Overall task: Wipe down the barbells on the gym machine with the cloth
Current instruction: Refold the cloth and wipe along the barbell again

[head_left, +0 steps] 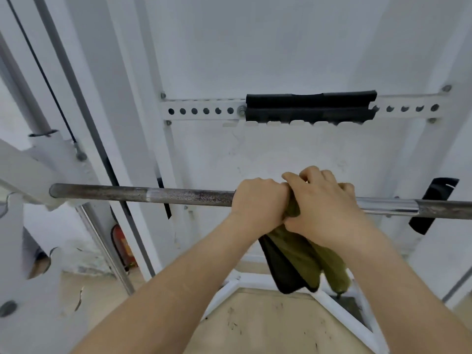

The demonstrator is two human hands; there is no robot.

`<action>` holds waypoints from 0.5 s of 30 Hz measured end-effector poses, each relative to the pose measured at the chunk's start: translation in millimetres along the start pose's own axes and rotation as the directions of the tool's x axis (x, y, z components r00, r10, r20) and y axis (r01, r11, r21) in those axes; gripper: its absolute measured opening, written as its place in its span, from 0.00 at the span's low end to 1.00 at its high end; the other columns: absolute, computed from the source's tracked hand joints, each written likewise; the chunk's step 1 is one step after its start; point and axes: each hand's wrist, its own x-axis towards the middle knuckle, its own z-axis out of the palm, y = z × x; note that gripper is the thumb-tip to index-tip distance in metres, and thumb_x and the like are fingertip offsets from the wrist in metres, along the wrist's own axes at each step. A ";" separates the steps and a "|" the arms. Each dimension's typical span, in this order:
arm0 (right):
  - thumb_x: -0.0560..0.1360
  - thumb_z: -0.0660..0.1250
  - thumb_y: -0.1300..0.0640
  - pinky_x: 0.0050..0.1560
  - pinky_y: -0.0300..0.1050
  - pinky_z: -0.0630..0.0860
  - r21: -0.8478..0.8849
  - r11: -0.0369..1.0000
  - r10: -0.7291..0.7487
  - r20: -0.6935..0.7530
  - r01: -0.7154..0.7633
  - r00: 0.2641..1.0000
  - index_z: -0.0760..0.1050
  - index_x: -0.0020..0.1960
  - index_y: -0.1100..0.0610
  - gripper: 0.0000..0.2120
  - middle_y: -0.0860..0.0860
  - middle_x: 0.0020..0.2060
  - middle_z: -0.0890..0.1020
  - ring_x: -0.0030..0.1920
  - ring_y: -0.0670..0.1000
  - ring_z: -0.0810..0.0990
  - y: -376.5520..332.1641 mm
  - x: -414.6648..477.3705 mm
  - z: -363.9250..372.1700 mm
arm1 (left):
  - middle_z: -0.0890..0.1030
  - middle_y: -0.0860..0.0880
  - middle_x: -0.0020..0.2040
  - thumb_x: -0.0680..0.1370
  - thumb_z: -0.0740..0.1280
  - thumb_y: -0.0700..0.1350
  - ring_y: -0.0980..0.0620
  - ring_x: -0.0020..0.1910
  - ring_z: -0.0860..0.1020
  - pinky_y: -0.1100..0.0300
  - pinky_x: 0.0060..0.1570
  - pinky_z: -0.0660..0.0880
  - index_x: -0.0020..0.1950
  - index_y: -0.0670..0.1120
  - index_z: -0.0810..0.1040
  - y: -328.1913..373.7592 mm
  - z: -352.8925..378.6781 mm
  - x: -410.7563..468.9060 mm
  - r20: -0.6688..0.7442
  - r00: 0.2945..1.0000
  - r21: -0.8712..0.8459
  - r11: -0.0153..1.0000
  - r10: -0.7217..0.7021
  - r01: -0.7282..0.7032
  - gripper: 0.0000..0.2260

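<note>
A steel barbell (pixel 153 195) runs level across the view, dull and knurled on its left stretch, shiny to the right of my hands. An olive-green cloth (pixel 304 254) with a dark side is wrapped over the bar at the middle, and its ends hang down below. My left hand (pixel 258 201) grips the cloth and bar, fingers curled over the top. My right hand (pixel 324 203) sits right beside it, touching it, and also grips the cloth around the bar.
The white machine frame (pixel 33 175) holds the bar's left end. Behind the bar, a perforated white crossbar carries a black pad (pixel 310 106). A black strap (pixel 434 205) hangs at the right. A red extinguisher (pixel 122 246) stands low left. Below lies a white base frame (pixel 224 292) on beige floor.
</note>
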 end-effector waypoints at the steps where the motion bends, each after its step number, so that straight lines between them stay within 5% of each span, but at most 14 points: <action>1: 0.70 0.66 0.45 0.57 0.55 0.65 -0.023 1.000 -0.018 0.082 0.020 0.996 0.59 0.70 0.48 0.32 0.50 0.61 0.69 0.62 0.54 0.66 -3.1 4.3 -2.3 | 0.62 0.52 0.29 0.77 0.60 0.45 0.48 0.33 0.70 0.59 0.34 0.63 0.34 0.47 0.61 -3.2 1.2 -1.1 -0.010 1.000 0.011 1.000 0.001 -0.001 0.13; 6: 0.69 0.68 0.50 0.50 0.54 0.65 -0.068 0.994 -0.076 0.169 0.088 0.983 0.59 0.66 0.47 0.29 0.46 0.46 0.76 0.47 0.53 0.76 -30.8 23.6 0.3 | 0.76 0.51 0.36 0.76 0.62 0.44 0.47 0.37 0.77 0.60 0.31 0.60 0.39 0.46 0.66 -29.7 15.3 -14.3 -0.058 0.997 -0.056 0.997 -0.059 0.056 0.08; 10: 0.73 0.63 0.54 0.63 0.58 0.61 -0.103 0.988 -0.118 0.019 0.119 0.993 0.62 0.60 0.47 0.18 0.44 0.35 0.76 0.39 0.51 0.77 -71.2 37.4 20.8 | 0.56 0.54 0.22 0.61 0.77 0.45 0.51 0.20 0.58 0.65 0.28 0.43 0.31 0.48 0.65 -92.8 34.9 -42.4 -0.195 0.979 0.033 0.997 -0.062 0.070 0.18; 12: 0.76 0.61 0.54 0.50 0.49 0.69 -0.113 0.978 -0.183 -0.073 0.174 0.980 0.64 0.50 0.51 0.06 0.45 0.33 0.72 0.35 0.51 0.74 -105.5 47.0 32.5 | 0.50 0.55 0.24 0.62 0.77 0.47 0.52 0.19 0.55 0.66 0.28 0.43 0.31 0.48 0.60 -131.3 45.1 -55.4 -0.210 0.974 0.045 0.994 -0.088 0.099 0.24; 15: 0.78 0.59 0.54 0.30 0.44 0.57 -0.166 0.963 -0.234 -0.121 0.212 0.965 0.62 0.44 0.53 0.07 0.47 0.30 0.65 0.32 0.51 0.68 -169.6 68.2 44.0 | 0.62 0.54 0.26 0.75 0.65 0.54 0.54 0.22 0.59 0.63 0.25 0.52 0.34 0.49 0.63 -189.0 55.2 -78.0 -0.106 0.987 0.067 0.990 -0.118 0.126 0.16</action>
